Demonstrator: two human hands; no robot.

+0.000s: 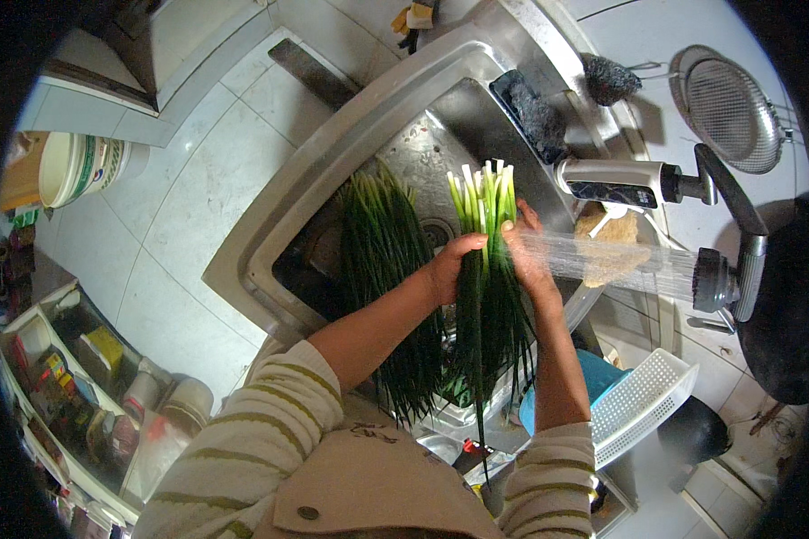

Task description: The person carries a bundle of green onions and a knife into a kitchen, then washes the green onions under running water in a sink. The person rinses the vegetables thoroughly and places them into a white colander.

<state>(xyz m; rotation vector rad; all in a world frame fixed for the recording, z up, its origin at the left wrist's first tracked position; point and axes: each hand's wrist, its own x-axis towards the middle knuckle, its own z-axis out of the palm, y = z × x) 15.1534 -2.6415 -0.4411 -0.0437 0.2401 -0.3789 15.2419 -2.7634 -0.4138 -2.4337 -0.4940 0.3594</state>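
Observation:
Both hands grip a bunch of green onions (488, 209) over a stainless steel sink (438, 128). White ends point away from me and the long green leaves hang toward my apron. My left hand (453, 264) closes on the left side of the stalks. On the other side my right hand (527, 252) holds them, thumb on the stalks. Water from a spray tap head (714, 275) strikes my right hand and the bunch. A second, larger bunch of green onions (384, 249) lies in the sink to the left, its leaves reaching past the near rim.
Behind the sink are a dark tray with a scouring pad (539, 124), a tap body with a display (610, 183) and a tan cloth (610, 249). A wire strainer (731, 111) hangs on the wall. To the right sits a white perforated basket (640, 411); a white bucket (74, 168) stands left.

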